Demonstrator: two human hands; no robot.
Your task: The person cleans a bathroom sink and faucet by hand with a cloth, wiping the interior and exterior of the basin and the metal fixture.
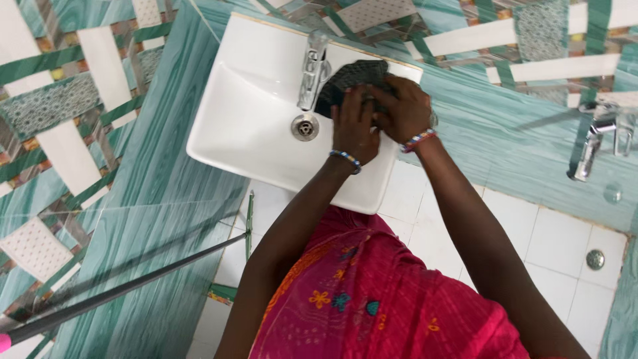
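A dark mop handle (126, 286) leans across the tiled wall at the left. Over the white sink (252, 126), by its tap (312, 70) and drain (305, 126), the left hand (354, 126) and right hand (402, 106) both clutch a dark patterned cloth (352, 76) at the basin's right edge.

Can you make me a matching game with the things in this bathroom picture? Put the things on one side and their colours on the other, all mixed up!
Things:
1. sink
2. cloth
3. tap
4. dress

Colours:
A. shiny silver
B. pink with small flowers
C. white
D. dark grey

Pairs: 1-C, 2-D, 3-A, 4-B

Both hands, the left hand and the right hand, are on the cloth.
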